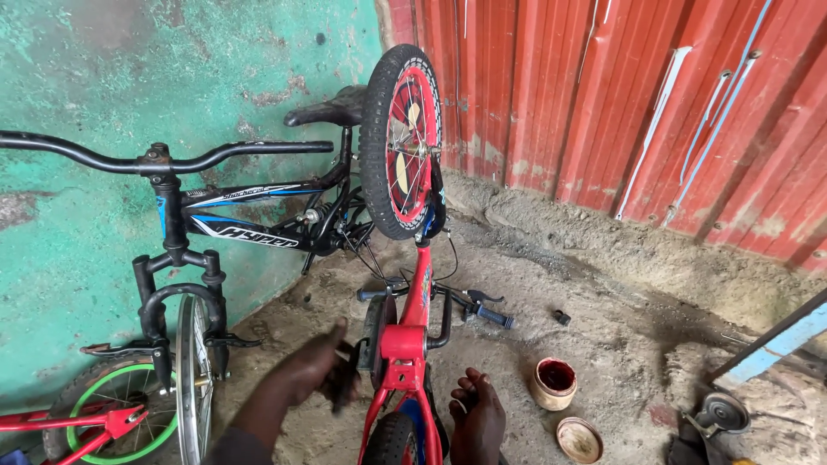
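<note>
My left hand (314, 370) is on the black pedal (345, 383) of the small red bicycle (412, 344), which stands upside down on the dirt floor (603, 336) in front of me, its front wheel (401, 142) with the red rim up in the air. The fingers curl loosely about the pedal; I cannot tell how firmly they close on it. My right hand (475, 418) rests near the red frame on its other side, fingers (469, 383) bent and slightly spread, holding nothing that I can see.

The red bicycle's handlebar (457, 306) lies on the floor beyond my hands. To the left, a black and blue bicycle (241, 215) leans along the green wall (103, 77), its thin front wheel (194, 379) close to my left arm. At the lower left corner of the floor sits part of another red bicycle with a green-rimmed wheel (103, 413). To the right of my right hand stands a small open tin (553, 383), red inside, with its round lid (579, 439) lying just beside it. Red corrugated metal sheeting (620, 95) forms the wall behind.
</note>
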